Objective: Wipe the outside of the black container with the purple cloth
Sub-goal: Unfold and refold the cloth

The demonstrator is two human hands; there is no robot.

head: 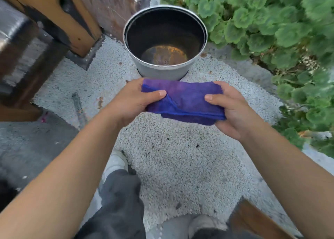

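Note:
The black container (162, 69) stands upright on the pebbled ground, a round bucket with a pale rim, a dusty grey outer wall and a dark, empty inside. Just in front of it, both hands hold the folded purple cloth (188, 97) stretched between them in the air. My left hand (133, 101) pinches its left end, thumb on top. My right hand (233, 110) grips its right end, thumb on top as well. The cloth is a short way from the container and does not touch it.
A wooden post and dark wooden furniture (59, 20) stand at the left, close behind the container. Leafy green plants (271, 25) fill the right side. White pebbled ground (180, 159) lies underfoot, with my shoes (115, 162) and dark trousers at the bottom.

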